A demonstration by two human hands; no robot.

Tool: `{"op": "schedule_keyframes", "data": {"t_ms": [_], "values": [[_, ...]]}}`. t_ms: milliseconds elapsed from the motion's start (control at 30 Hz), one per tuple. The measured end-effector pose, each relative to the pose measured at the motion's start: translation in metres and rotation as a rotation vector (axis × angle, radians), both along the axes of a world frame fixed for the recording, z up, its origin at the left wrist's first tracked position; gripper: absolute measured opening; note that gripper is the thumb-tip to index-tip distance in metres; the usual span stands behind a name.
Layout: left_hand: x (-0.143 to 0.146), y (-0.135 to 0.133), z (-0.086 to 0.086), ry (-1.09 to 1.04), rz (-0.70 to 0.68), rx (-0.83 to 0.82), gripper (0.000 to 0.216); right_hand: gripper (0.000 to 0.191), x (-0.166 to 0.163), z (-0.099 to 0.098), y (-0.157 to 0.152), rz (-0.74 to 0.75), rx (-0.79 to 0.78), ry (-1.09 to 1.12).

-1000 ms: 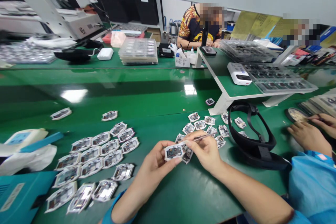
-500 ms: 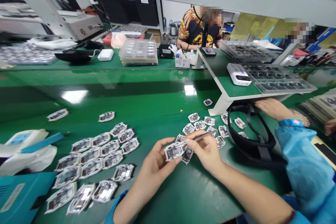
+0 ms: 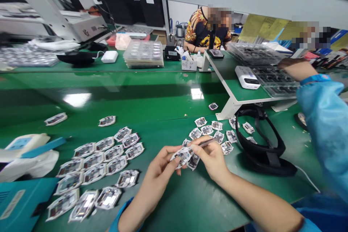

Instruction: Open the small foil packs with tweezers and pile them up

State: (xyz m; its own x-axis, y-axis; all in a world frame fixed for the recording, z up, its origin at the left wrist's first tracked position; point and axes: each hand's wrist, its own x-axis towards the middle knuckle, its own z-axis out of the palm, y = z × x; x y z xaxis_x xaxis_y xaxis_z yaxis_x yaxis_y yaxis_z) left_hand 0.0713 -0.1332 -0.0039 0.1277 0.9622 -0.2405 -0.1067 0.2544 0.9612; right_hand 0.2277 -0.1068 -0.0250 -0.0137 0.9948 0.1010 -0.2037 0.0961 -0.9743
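Observation:
Between the thumb and fingers of my left hand [image 3: 163, 163] is a small white watch case [image 3: 181, 156] with electronics inside, tilted above the table. My right hand [image 3: 210, 156] grips metal tweezers [image 3: 208, 142], their front end at the case's upper edge. A second watch case [image 3: 193, 162] shows just under my right fingers; whether it is held or lies on the table I cannot tell. Several similar cases [image 3: 206, 129] lie beyond my right hand. To the left, several more cases [image 3: 95, 173] are set out in rough rows on the green table [image 3: 152, 123].
A black headset-like band [image 3: 268, 152] stands to the right, beside a white-legged raised shelf [image 3: 231, 105] carrying clear trays and a white device [image 3: 247, 77]. A co-worker's blue sleeve [image 3: 323, 116] reaches over its right side. A teal box [image 3: 24, 203] sits front left.
My left thumb has moved up onto the case, which has tilted. The co-worker's arm has risen from below the shelf to the trays, one of which has shifted or is now covered.

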Motion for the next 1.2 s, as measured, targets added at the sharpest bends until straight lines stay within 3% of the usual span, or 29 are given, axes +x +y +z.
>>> {"op": "schedule_keyframes", "data": {"t_ms": [300, 600, 767, 967, 1200], "values": [[0.0, 0.003, -0.006, -0.038, 0.003, -0.008, 0.027, 0.025, -0.001, -0.003, 0.001, 0.047, -0.125, 0.123], [0.002, 0.003, 0.009, -0.064, 0.01, -0.07, 0.026, 0.022, -0.001, 0.0, 0.001, 0.072, -0.119, 0.119], [0.001, 0.003, -0.002, 0.025, -0.001, 0.004, 0.028, 0.02, -0.003, 0.001, -0.001, 0.04, -0.081, 0.118], [-0.004, 0.003, -0.018, 0.116, -0.033, 0.078, 0.027, 0.024, -0.004, -0.002, 0.0, 0.041, -0.176, 0.215], [0.0, 0.002, -0.007, -0.054, -0.018, -0.016, 0.026, 0.024, -0.002, -0.004, 0.001, 0.098, -0.184, 0.244]]}}
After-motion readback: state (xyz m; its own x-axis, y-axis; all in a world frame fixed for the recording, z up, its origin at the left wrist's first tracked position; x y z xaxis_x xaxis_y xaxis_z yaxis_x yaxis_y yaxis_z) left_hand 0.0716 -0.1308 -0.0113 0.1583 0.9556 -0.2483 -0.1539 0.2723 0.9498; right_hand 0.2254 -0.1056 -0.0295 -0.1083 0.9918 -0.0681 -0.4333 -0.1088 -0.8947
